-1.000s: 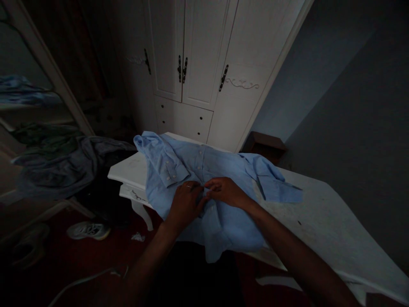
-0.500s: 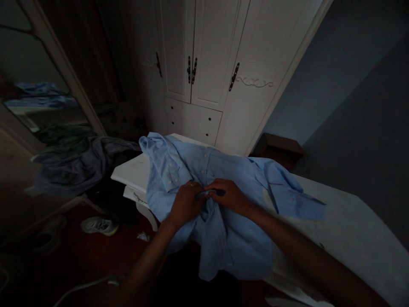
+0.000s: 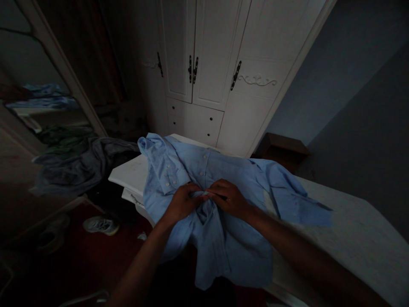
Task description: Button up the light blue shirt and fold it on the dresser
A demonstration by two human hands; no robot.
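Note:
A light blue button-up shirt (image 3: 243, 179) lies spread over a white table (image 3: 358, 238), its lower part hanging off the near edge. My left hand (image 3: 182, 201) and my right hand (image 3: 228, 198) meet at the shirt's front placket, near the middle of the garment. Both hands have their fingers pinched closed on the fabric. One cuffed sleeve (image 3: 166, 170) lies folded across the shirt's left side. The other sleeve (image 3: 297, 200) stretches out to the right over the tabletop.
A white wardrobe (image 3: 223, 64) with dark handles stands behind the table. A heap of dark clothes (image 3: 76, 164) lies at the left beside a mirror (image 3: 35, 98). A shoe (image 3: 100, 224) rests on the red floor. A brown box (image 3: 283, 149) sits by the grey wall.
My hands have stayed pinched together on the placket while more of the shirt's lower part has slid over the table's near edge. The view has shifted slightly.

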